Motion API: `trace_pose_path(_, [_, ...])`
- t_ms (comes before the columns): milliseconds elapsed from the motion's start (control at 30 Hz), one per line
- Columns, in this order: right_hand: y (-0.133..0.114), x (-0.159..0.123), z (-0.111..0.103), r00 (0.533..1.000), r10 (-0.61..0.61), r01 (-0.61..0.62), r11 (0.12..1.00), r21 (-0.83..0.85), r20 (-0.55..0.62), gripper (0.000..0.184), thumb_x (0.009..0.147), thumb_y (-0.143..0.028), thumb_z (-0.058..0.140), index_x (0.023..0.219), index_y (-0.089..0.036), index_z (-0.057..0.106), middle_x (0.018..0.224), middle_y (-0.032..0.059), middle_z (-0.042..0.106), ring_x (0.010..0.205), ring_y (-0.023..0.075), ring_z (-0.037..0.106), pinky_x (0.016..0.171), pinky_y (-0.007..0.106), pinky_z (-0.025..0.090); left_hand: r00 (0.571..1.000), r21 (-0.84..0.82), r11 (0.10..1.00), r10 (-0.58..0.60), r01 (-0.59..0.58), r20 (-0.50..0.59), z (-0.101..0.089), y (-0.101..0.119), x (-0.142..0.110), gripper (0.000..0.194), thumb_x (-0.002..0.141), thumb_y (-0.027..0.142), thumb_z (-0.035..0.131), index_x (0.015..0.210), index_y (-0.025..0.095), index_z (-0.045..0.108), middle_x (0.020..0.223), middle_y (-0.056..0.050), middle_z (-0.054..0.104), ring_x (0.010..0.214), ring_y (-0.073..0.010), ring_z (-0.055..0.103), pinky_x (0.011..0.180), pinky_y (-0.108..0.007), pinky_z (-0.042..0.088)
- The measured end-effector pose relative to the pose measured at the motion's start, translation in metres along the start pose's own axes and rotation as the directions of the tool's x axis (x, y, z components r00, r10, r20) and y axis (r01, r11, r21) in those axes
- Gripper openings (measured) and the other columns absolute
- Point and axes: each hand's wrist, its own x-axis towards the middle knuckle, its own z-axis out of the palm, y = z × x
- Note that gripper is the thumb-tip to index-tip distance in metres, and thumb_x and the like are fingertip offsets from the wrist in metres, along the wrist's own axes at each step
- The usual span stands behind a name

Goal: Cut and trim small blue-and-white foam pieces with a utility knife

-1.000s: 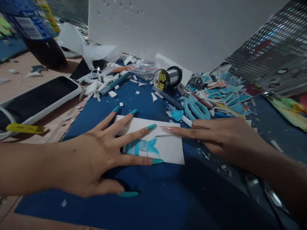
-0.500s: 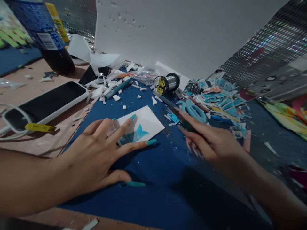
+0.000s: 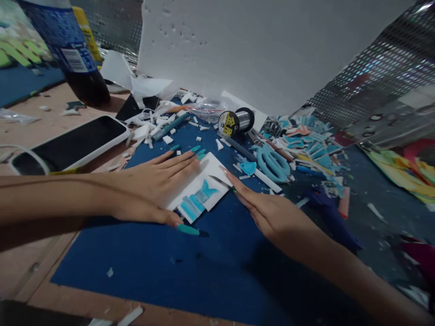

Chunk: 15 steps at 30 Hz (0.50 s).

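My left hand (image 3: 149, 183) lies flat with its fingers stretched out, pressing on a white sheet (image 3: 215, 164). Part of that sheet is hidden under the palm. On its near side lies a small blue-and-white striped piece (image 3: 193, 206) with a fishtail-shaped end. My right hand (image 3: 268, 210) is closed round a craft knife (image 3: 220, 180); the thin blade lies low over the sheet, just beyond the fishtail, and the fingers hide most of the handle. Beneath everything is a dark blue mat (image 3: 163, 271).
Light-blue scissors (image 3: 273, 162), a wire spool (image 3: 236, 121) and a pile of blue and white scraps (image 3: 314, 140) lie behind my right hand. A phone (image 3: 74, 142) and a cola bottle (image 3: 78, 59) are at the left. A purple glue gun (image 3: 331, 217) lies right. A white board (image 3: 238, 50) stands behind.
My left hand has shifted up and flattened farther across the sheet, uncovering the striped piece. My right hand has moved left with the knife, bringing the blade to the sheet.
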Motion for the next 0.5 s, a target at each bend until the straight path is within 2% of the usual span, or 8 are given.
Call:
trace_pose_path(100, [-0.0014,0.0021,0.0013,0.999,-0.029,0.030,0.998,-0.048,0.019,0.059,0.093,-0.015,0.031,0.149,-0.030,0.026,0.092,0.0038,0.075,0.071,0.0175,0.069,0.061,0.026,0.052,1.000,-0.022,1.000,0.005,-0.005,0.013,-0.0007,0.0034,0.0015,0.099,0.082,0.078,0.029,0.149,0.022,-0.017,0.158,-0.006,-0.013,0.146,-0.0317,-0.003,0.117,-0.049,0.000])
trace_pose_path(200, [-0.0010,0.0041,0.0023,0.999,-0.047,0.048,0.994,-0.095,0.008,0.060,0.092,-0.014,0.033,0.148,-0.032,0.028,0.084,0.0017,0.074,0.065,0.0156,0.068,0.059,0.024,0.051,1.000,-0.035,0.999,0.005,-0.004,0.021,-0.0029,0.0062,0.0024,0.097,0.083,0.077,0.029,0.149,0.022,-0.017,0.158,-0.006,-0.012,0.146,-0.0303,-0.004,0.117,-0.049,-0.005])
trace_pose_path(367, [-0.0020,0.0038,0.0050,0.996,-0.089,0.082,0.982,-0.168,-0.032,0.062,0.090,-0.013,0.035,0.148,-0.033,0.029,0.067,-0.0015,0.070,0.053,0.0136,0.063,0.055,0.022,0.050,0.999,-0.044,0.999,-0.015,0.017,0.040,-0.0050,0.0075,0.0025,0.097,0.083,0.077,0.030,0.150,0.023,-0.014,0.159,-0.006,-0.007,0.147,-0.0307,-0.001,0.116,-0.050,-0.003])
trace_pose_path(500, [-0.0033,0.0002,0.0089,0.990,-0.114,0.094,0.969,-0.226,-0.076,0.069,0.084,-0.005,0.036,0.148,-0.031,0.030,0.063,-0.0015,0.066,0.049,0.0129,0.059,0.051,0.020,0.047,1.000,-0.052,0.999,-0.004,0.005,0.021,-0.0057,0.0089,0.0033,0.095,0.083,0.076,0.032,0.150,0.025,-0.012,0.159,-0.005,-0.004,0.147,-0.0303,0.003,0.117,-0.051,-0.001])
